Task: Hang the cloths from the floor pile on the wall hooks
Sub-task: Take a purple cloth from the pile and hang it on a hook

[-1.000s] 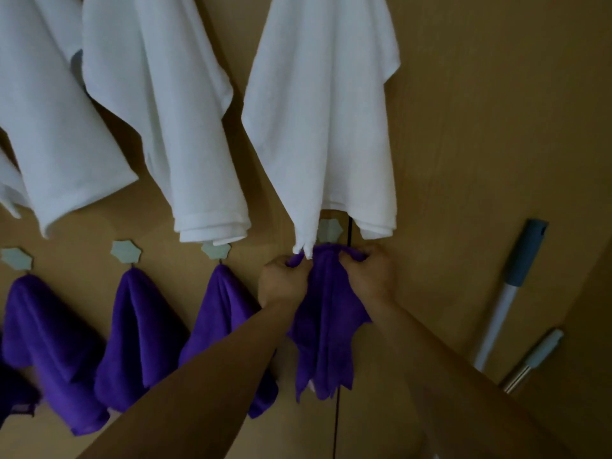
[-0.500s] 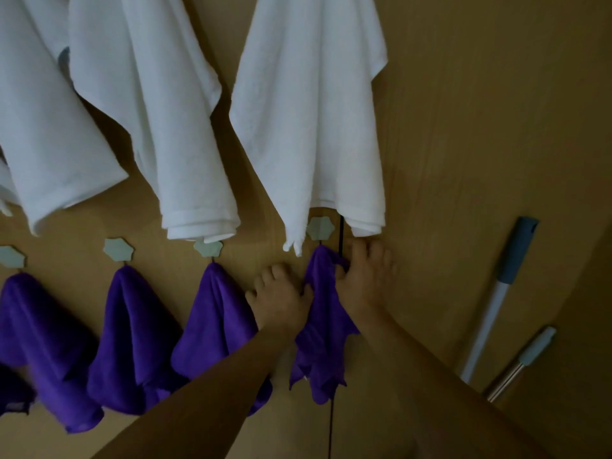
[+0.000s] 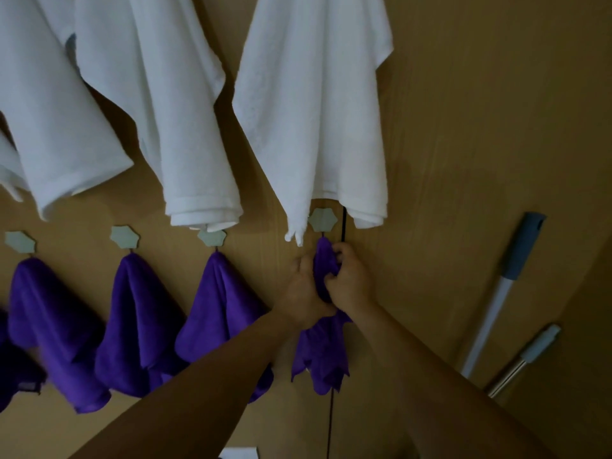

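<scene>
- Both hands are on the purple cloth (image 3: 319,354): left grip (image 3: 303,293) and right grip (image 3: 351,279) have fingers curled, pinching its bunched upper part between them.
- The cloth's peak runs up to the hook (image 3: 323,220), which sits straight above my grips. Its long axis drops plumb down the wall (image 3: 463,127), tail dangling below my wrists.
- Right grip is nearer the hook, its fingers (image 3: 339,256) just under it. Left grip sits a touch lower, on the cloth's left edge.
- I can't tell whether the fabric is truly caught; the peak is narrow and partly behind my fingers.
- My read: a release comes next, and it turns on that vertical line, since any sideways tug could slip the cloth off.
- The white towel (image 3: 318,111) hangs just above, its corner beside the hook.
</scene>
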A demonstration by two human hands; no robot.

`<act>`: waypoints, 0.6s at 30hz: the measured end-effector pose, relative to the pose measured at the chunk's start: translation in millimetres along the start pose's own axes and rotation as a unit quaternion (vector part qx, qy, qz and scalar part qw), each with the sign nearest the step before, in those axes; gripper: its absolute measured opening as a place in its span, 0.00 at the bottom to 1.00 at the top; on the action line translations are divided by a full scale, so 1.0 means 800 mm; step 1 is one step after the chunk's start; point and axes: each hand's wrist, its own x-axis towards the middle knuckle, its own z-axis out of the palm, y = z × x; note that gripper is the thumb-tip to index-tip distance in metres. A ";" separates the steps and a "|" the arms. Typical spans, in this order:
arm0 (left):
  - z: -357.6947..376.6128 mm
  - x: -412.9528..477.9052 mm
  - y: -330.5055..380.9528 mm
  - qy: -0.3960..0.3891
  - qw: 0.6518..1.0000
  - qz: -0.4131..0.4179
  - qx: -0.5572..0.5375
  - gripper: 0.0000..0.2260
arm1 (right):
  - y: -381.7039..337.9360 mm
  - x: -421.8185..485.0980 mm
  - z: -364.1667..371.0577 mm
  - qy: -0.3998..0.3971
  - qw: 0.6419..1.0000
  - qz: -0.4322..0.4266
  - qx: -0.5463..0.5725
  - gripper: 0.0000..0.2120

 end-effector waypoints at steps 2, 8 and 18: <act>-0.002 0.000 0.003 -0.005 1.000 -0.007 -0.002 0.30 | 0.003 0.001 -0.007 -0.037 0.999 0.016 0.014 0.17; -0.042 -0.002 -0.031 -0.042 0.954 -0.148 -0.256 0.20 | 0.035 -0.003 -0.038 -0.082 0.996 0.004 0.026 0.18; 0.059 -0.035 -0.104 -0.030 0.978 -0.198 -0.053 0.21 | 0.072 -0.030 0.035 0.002 0.992 0.002 -0.128 0.24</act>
